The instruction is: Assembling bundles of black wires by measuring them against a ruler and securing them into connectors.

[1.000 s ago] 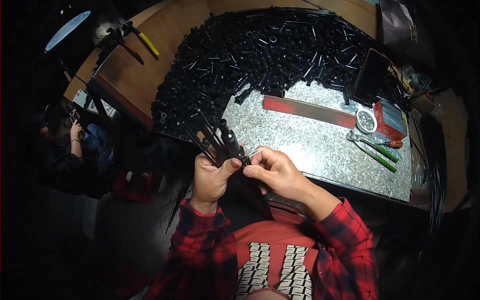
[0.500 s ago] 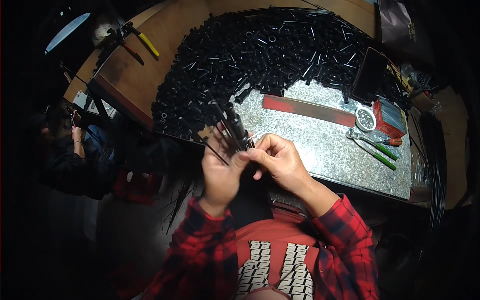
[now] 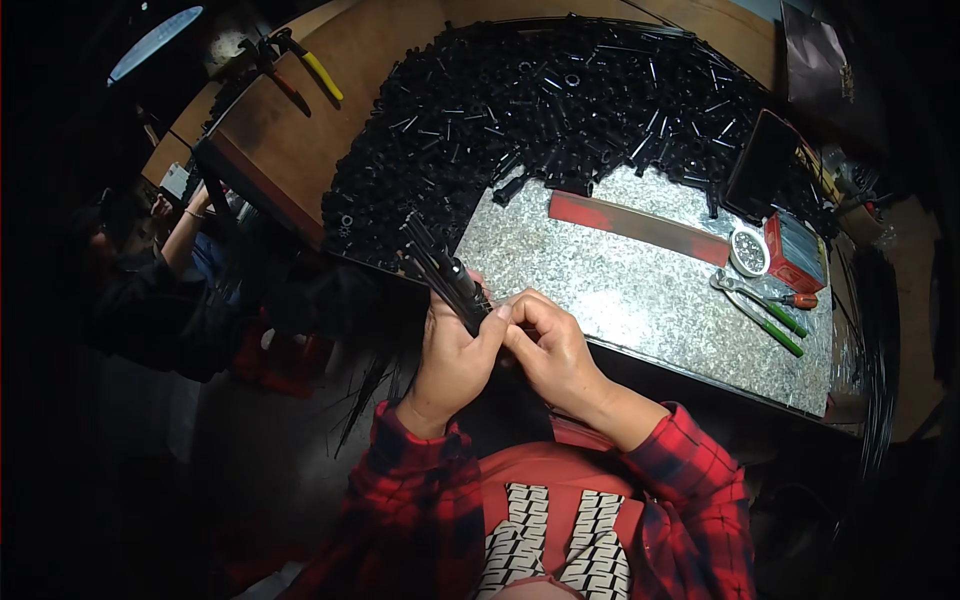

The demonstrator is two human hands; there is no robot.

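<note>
A bundle of thin black rods around a thicker dark shaft [image 3: 457,283], like a folded umbrella frame, slants up and left from my hands. My left hand [image 3: 450,358] is closed round its lower part, thumb lying along the near side. Against that thumb, my right hand [image 3: 552,350] is closed in a pinch at the bundle's lower end. Whatever small part sits between those right fingertips is hidden. Both hands are in front of the table's near edge. Beyond them a large heap of small black tubular parts [image 3: 520,110] covers the back of the table.
On the speckled tabletop [image 3: 620,310] lie a red-and-brown bar [image 3: 640,230], a white dish of small shiny pieces [image 3: 750,251], a red box [image 3: 793,252] and green-handled pincers [image 3: 765,315]. Yellow-handled pliers [image 3: 318,70] hang far left. Another person's arm [image 3: 183,235] shows at left.
The rods, splayed earlier with one sticking out beside my left palm, are now gathered together. My left fingers have closed round them. The whole view has shifted slightly.
</note>
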